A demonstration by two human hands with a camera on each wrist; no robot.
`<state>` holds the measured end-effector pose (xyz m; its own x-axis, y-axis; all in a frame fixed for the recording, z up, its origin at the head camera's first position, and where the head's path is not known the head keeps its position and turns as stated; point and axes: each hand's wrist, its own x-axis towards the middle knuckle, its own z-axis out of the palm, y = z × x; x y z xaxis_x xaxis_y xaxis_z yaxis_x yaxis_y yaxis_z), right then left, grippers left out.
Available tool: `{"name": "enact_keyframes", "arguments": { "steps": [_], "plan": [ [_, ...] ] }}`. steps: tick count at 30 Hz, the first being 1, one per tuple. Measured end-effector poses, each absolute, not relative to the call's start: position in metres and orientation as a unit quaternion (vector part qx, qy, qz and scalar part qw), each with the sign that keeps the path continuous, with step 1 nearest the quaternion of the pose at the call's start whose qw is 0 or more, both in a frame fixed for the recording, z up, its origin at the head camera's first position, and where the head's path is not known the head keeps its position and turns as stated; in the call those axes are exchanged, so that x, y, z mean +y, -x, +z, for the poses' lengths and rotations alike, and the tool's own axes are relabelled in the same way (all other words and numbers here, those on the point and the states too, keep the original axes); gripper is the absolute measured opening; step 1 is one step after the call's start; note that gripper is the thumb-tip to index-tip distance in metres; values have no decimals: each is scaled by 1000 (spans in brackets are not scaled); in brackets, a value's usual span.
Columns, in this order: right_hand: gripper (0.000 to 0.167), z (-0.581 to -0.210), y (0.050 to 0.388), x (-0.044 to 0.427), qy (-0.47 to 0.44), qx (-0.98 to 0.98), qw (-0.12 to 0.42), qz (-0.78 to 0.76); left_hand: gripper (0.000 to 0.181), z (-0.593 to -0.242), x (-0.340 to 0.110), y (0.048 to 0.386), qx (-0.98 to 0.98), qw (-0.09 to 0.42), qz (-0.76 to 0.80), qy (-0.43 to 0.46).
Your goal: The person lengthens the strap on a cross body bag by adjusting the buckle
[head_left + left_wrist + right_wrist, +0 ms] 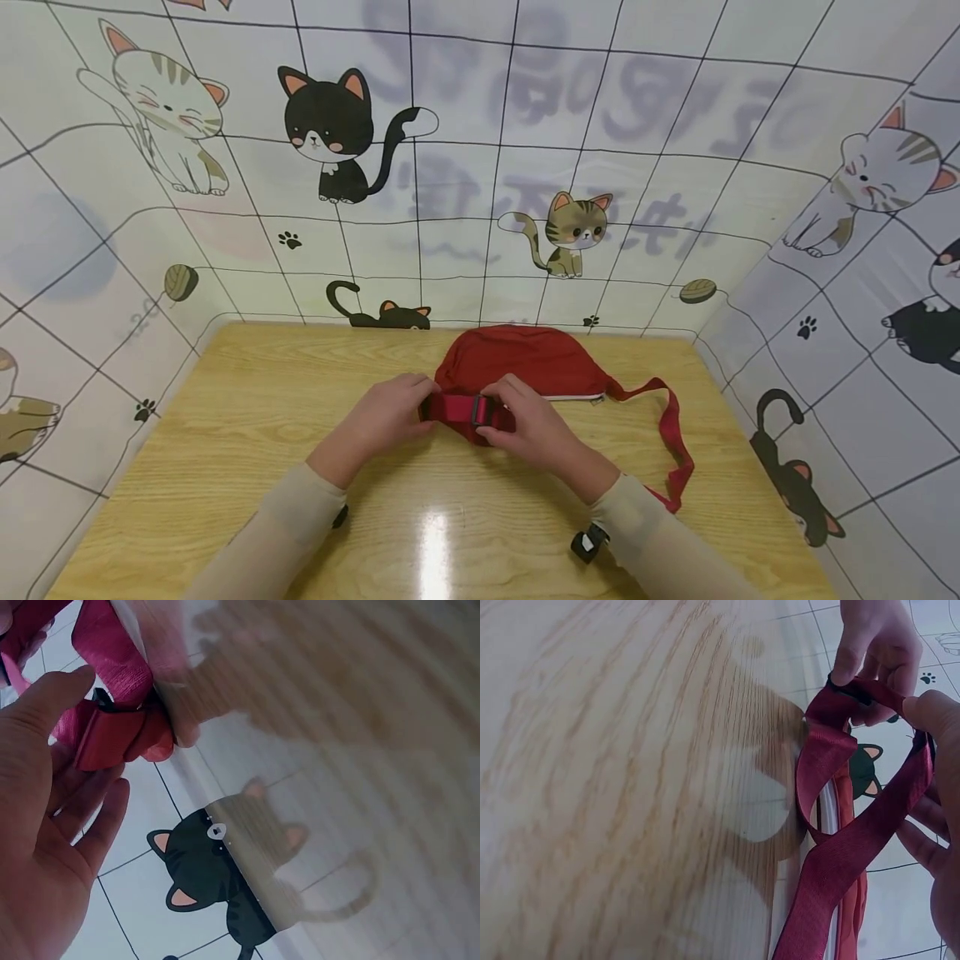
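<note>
A red waist bag (517, 358) lies on the wooden table by the back wall, its pale zip along the lower edge. My left hand (386, 412) pinches the dark red strap (453, 408) near the bag's left end, at a black piece partly covered by the fingers. Just to its right, my right hand (528, 421) holds the same strap between thumb and fingers beside a black slider buckle (482, 411). The strap forms a loop between both hands in the right wrist view, with a loose length (825, 885) hanging down past the bag.
From the bag's right end the rest of the strap (675, 433) curls across the table (300, 375) toward my right forearm. Wall sheets printed with cats and grid lines (465, 167) enclose the table at the back and sides. A black wrist device (588, 543) sits under the right sleeve.
</note>
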<state>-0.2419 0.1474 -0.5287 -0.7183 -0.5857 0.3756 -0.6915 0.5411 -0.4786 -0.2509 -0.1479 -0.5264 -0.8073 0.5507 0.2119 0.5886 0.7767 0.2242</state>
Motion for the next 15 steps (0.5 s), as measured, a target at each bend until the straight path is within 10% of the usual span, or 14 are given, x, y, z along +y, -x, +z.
{"name": "enact_keyframes", "arguments": {
  "steps": [15],
  "plan": [
    [52,-532,243,152,-355,-880,76,306,38,-527,-149,254,-943,56,-130,301]
  ]
}}
